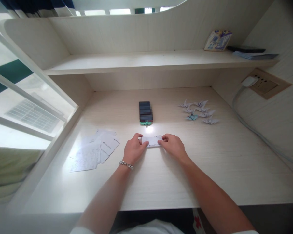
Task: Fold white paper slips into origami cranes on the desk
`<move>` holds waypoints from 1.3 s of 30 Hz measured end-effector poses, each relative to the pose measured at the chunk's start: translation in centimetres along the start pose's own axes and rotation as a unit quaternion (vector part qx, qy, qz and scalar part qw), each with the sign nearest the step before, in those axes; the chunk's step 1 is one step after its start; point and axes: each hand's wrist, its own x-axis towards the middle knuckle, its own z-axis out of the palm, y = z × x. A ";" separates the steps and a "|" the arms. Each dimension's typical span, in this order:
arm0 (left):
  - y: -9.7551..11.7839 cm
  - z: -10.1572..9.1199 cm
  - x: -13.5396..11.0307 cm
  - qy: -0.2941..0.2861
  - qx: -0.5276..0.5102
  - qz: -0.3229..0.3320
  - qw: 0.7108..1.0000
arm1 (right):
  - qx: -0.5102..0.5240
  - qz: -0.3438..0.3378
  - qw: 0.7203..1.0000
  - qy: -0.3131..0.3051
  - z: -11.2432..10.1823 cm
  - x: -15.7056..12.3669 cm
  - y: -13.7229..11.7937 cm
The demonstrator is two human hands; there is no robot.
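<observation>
Between my two hands is a small white sheet of paper, folded over, with a line of dark print along it. My left hand, wearing a chain bracelet at the wrist, pinches its left end between thumb and fingers. The right end is pinched the same way by my right hand. Both hands rest low over the desk, in front of a phone-like dark device whose screen is blurred out. At the right stand several folded paper cranes, mostly white, and one blue paper crane.
Loose printed sheets lie overlapping at the left of the desk. A shelf spans the back and carries a colourful packet. A cable runs from the wall socket down the right side.
</observation>
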 end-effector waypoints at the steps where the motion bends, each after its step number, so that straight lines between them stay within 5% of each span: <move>1: 0.0 0.0 0.0 0.007 0.005 -0.008 1.000 | -0.002 0.001 1.000 0.005 0.0 0.0 0.0; 23: 0.7 0.7 0.1 0.001 0.160 -0.053 0.986 | -0.110 0.092 0.990 0.009 0.3 -0.1 -1.3; 39: 1.1 0.6 0.0 -0.012 0.168 -0.069 0.983 | -0.055 0.080 0.995 0.000 -0.2 0.2 -0.7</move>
